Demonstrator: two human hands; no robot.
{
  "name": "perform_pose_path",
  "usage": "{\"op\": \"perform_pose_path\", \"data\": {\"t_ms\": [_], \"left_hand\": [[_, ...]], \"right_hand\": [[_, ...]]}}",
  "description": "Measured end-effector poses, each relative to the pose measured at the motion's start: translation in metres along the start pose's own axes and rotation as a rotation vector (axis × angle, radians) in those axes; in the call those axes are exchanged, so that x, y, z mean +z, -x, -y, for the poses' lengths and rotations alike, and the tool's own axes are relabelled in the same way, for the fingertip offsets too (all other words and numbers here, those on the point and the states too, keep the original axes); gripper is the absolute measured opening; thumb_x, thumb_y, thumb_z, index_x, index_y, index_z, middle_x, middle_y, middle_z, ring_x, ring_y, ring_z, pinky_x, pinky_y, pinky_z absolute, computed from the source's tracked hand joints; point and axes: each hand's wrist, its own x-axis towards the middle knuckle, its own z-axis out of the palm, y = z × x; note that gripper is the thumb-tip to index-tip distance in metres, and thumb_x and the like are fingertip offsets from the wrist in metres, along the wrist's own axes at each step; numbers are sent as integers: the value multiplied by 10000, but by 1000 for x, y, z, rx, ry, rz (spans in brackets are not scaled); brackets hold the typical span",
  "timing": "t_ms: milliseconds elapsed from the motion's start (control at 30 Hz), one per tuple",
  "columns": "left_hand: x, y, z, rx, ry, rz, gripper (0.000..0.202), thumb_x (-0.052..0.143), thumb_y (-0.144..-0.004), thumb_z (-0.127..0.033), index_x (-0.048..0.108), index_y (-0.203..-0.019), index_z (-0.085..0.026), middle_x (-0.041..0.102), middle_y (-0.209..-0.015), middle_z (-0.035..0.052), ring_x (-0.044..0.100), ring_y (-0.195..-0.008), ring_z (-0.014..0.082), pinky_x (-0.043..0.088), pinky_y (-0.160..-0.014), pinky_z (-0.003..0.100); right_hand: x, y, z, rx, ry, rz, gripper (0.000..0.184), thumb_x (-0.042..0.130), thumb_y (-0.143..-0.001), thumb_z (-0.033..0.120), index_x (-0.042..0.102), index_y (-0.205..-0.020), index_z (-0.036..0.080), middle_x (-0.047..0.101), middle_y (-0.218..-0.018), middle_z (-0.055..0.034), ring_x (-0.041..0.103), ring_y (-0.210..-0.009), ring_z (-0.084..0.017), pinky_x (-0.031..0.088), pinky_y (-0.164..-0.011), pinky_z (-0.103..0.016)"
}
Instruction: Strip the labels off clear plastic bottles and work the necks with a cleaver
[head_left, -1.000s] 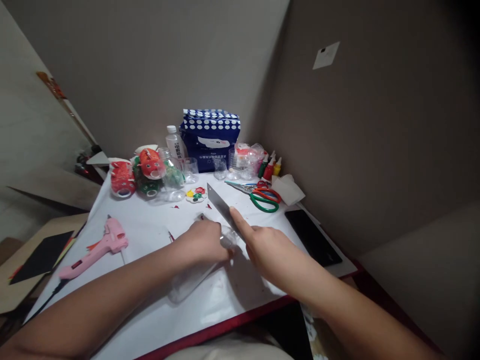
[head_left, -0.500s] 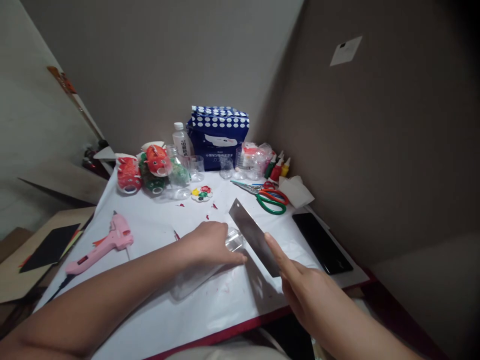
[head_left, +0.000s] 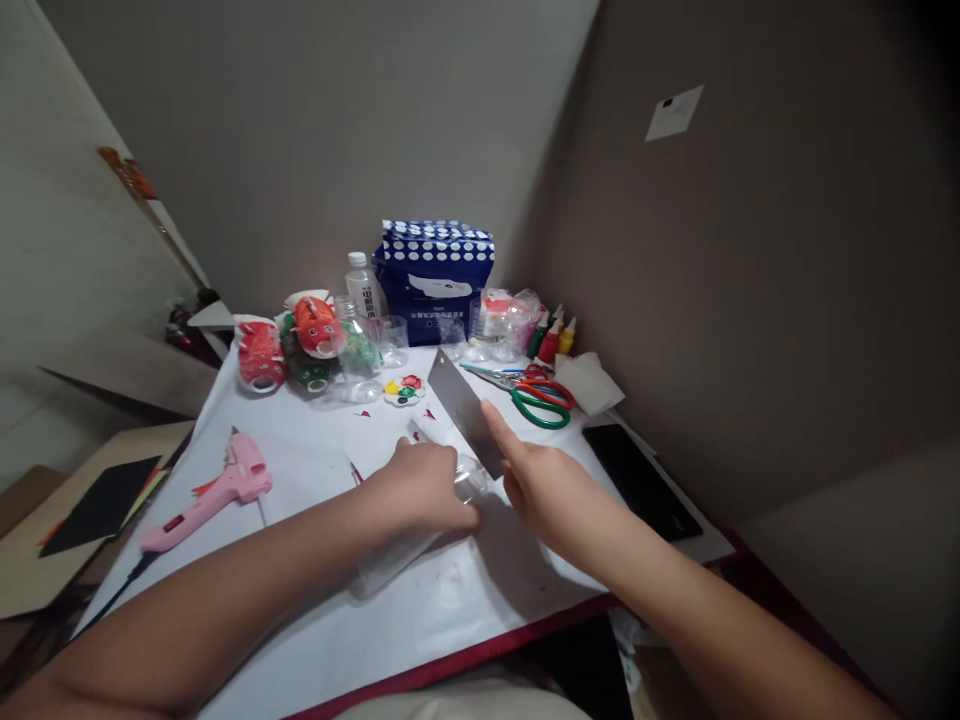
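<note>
A clear plastic bottle (head_left: pixel 391 563) lies on its side on the white-covered table, pressed down under my left hand (head_left: pixel 427 485), whose fingers wrap over it. One end of the bottle shows just right of that hand. My right hand (head_left: pixel 544 480) grips a cleaver (head_left: pixel 465 410) with a wide grey blade, its forefinger stretched along the blade. The handle is hidden in the palm. The blade stands tilted close beside the bottle's exposed end; I cannot tell whether it touches. Beyond the hands sits a small palette (head_left: pixel 405 390) with red, yellow and green paint.
A pink glue gun (head_left: pixel 236 480) lies at the left. Scissors (head_left: pixel 541 405) and a black phone (head_left: pixel 641 480) lie at the right. Along the back stand red painted bottle figures (head_left: pixel 261 352), a blue bag (head_left: pixel 435 290), clear plastic pieces (head_left: pixel 394 340) and paint bottles (head_left: pixel 551 337).
My right hand has carried the cleaver leftward and away from me, nearer the bottle's end. My left hand keeps its hold on the bottle with little movement. The view has shifted slightly.
</note>
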Motion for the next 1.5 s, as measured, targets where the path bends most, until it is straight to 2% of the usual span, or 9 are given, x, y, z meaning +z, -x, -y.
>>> {"op": "perform_pose_path", "data": {"t_ms": [167,267,467,667,933,1100,1267,1400,1500], "left_hand": [[7,-7,11,27,54,21,635,490,-568,-765,639,-811,-198,679,-812,102,621,-800,302,459,-688,371],[8,-7,11,39,49,2,731,439,-569,-819,648,-875,-189,681,-891,129,621,-850,325,458,-613,352],[4,-2,-5,49,-62,-32,512,513,-650,-604,669,-835,-153,694,-825,146,640,-807,318,466,-699,379],[3,-2,-4,34,-9,-35,483,515,-648,-600,665,-827,-177,702,-817,126,632,-797,316,433,-758,425],[0,-1,-1,47,2,5,487,508,-638,-634,619,-763,-177,680,-733,90,621,-749,293,406,-841,453],[1,-2,2,19,37,4,507,506,-625,-654,624,-786,-187,681,-804,107,620,-834,312,459,-757,389],[3,-3,-1,10,19,10,448,533,-625,-590,650,-778,-185,687,-817,118,640,-796,288,460,-622,328],[2,-3,-1,20,14,-1,464,546,-621,-597,655,-772,-171,676,-737,115,635,-734,296,458,-648,373],[2,-5,2,31,44,-2,435,549,-634,-574,648,-789,-179,681,-722,91,633,-717,287,446,-731,422]], "right_hand": [[34,53,-16,0,8,22,931,376,-794,16,-251,-1440,253,674,-857,-54,630,-596,-210,338,-511,-280],[39,68,-20,28,41,49,956,367,-793,7,-324,-1402,264,681,-882,-62,650,-611,-228,353,-514,-292],[5,36,-2,-31,131,131,968,439,-713,-12,-116,-1485,171,693,-864,-79,647,-646,-213,342,-527,-284],[-18,-2,13,-54,121,115,874,446,-756,50,-19,-1494,110,698,-829,-90,628,-685,-216,321,-525,-275],[23,40,-14,-11,11,14,948,398,-731,-15,-147,-1478,197,675,-831,-52,621,-600,-199,336,-511,-270],[37,70,-23,-21,29,-23,1034,384,-669,-61,-236,-1446,224,678,-793,-20,624,-537,-188,331,-476,-267],[14,46,-1,-76,227,46,1009,446,-635,-33,-67,-1488,138,681,-771,-48,624,-533,-196,308,-454,-276],[-7,9,14,-83,242,95,938,464,-675,-8,10,-1489,99,685,-792,-77,641,-620,-204,343,-488,-265],[-5,-3,14,-112,228,47,903,438,-715,14,-16,-1490,105,676,-818,-85,643,-650,-214,351,-505,-275]]}}
